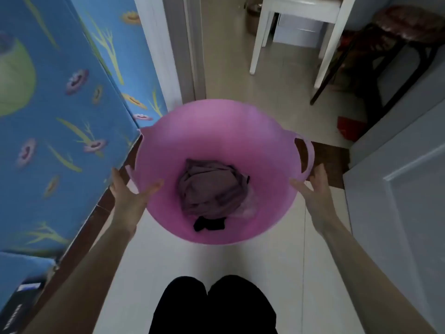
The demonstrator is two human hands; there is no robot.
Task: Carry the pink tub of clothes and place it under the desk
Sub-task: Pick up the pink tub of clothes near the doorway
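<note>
I see a round pink tub (pixel 216 131) in front of me, above the pale tiled floor at a doorway. Purple-grey clothes (pixel 212 186) and a black garment (pixel 209 224) lie in its bottom. My left hand (pixel 131 191) grips the tub's left rim beside a handle, thumb inside and fingers outside. My right hand (pixel 313 189) grips the right rim just below the other handle (pixel 304 155) in the same way. Beyond the doorway stands a white-legged piece of furniture (pixel 258 42), maybe the desk, with a pale drawer unit (pixel 297 32) beneath it.
A blue flower-patterned surface (pixel 60 116) fills the left side, close to the tub. A white door frame (pixel 166 56) and dark threshold strip (pixel 333 162) lie ahead. A grey panelled door (pixel 397 201) is on the right, a dark cushioned stool (pixel 404 27) and a red object (pixel 346 127) behind it.
</note>
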